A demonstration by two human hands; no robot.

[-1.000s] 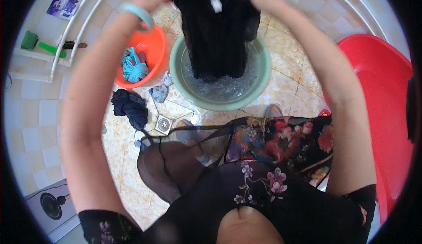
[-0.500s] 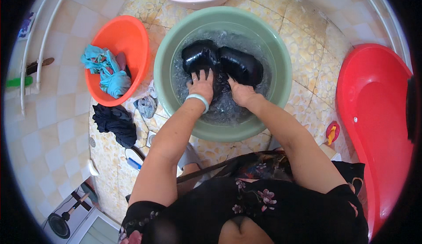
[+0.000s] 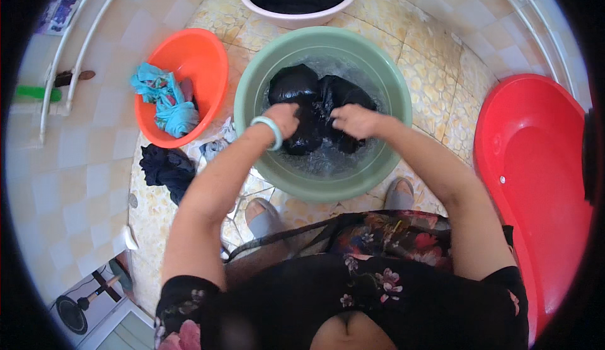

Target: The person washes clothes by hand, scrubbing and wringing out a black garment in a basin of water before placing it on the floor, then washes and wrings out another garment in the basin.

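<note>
A wet, shiny black garment [image 3: 293, 84] bulges with trapped air in the water of a round green basin [image 3: 400, 98]. My left hand [image 3: 285, 120], a pale bangle at its wrist, is at the garment's left side with fingers curled into the cloth. On the right side, my right hand [image 3: 356, 121] pinches the cloth between thumb and fingers. Both hands are a little blurred, and the fingertips are partly hidden. Folds of the garment hang down between and below the hands into the stirred water.
An orange basin [image 3: 211, 66] with turquoise cloth [image 3: 176, 118] stands left, beside dark clothing [image 3: 165, 172] on the tiled floor. Beyond the green basin is a pale pink basin [image 3: 296, 19] holding black cloth. A red tub [image 3: 532, 161] lies along the right.
My hands have come up from pressing the garment with spread fingers to gripping it. The garment's near part has risen out of the water, and my elbows have spread outward.
</note>
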